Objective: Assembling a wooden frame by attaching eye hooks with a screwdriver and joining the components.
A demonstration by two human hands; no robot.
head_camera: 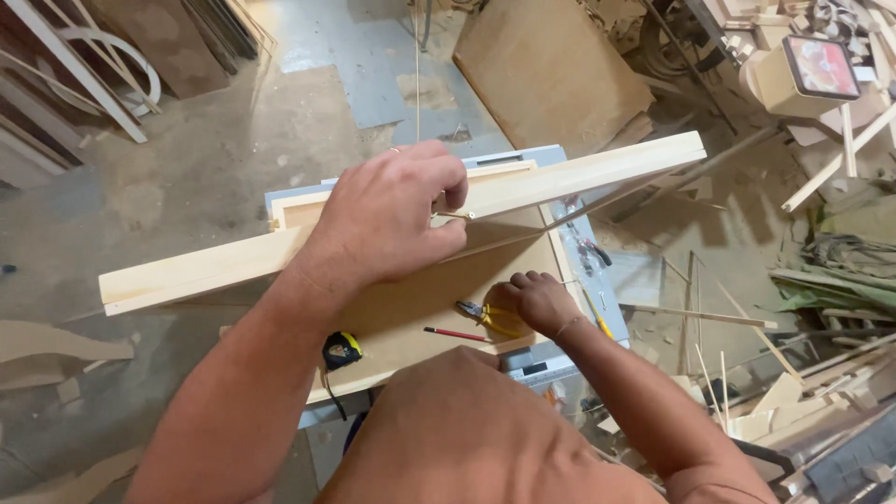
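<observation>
While left hand pinches small nail against wood frame, I see right hand closed on yellow pliers, lower right on board

left hand: raised, fingers pinched, forearm extended | right hand: lower, apparently curled into a fist

A long pale wooden frame stands on edge, tilted across the bench, a thin nail at its face. Yellow-handled pliers lie on the bench below.
</observation>
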